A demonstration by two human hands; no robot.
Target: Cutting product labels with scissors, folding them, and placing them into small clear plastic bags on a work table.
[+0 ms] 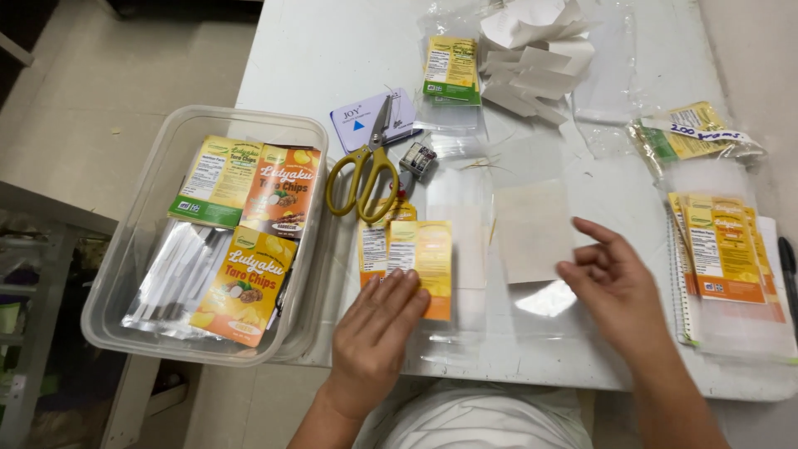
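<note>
The left hand (374,328) lies flat, fingers pressing the orange label (421,264) at lower centre of the frame. The right hand (613,287) hovers loosely open, holding nothing, just right of a clear bag (532,241). Scissors (366,170) lie above; a tub (133,274) sits at left.

This looks like a small packing workroom, perhaps a home-run snack business. A white table (332,50) is spread with printed orange and yellow snack labels (420,262), clear plastic pouches (465,224), a pile of white paper backings (532,50) and yellow-handled scissors (366,166). A clear plastic bin (125,274) at the table's edge holds finished labelled packets, over a pale tiled floor (108,83).
</note>
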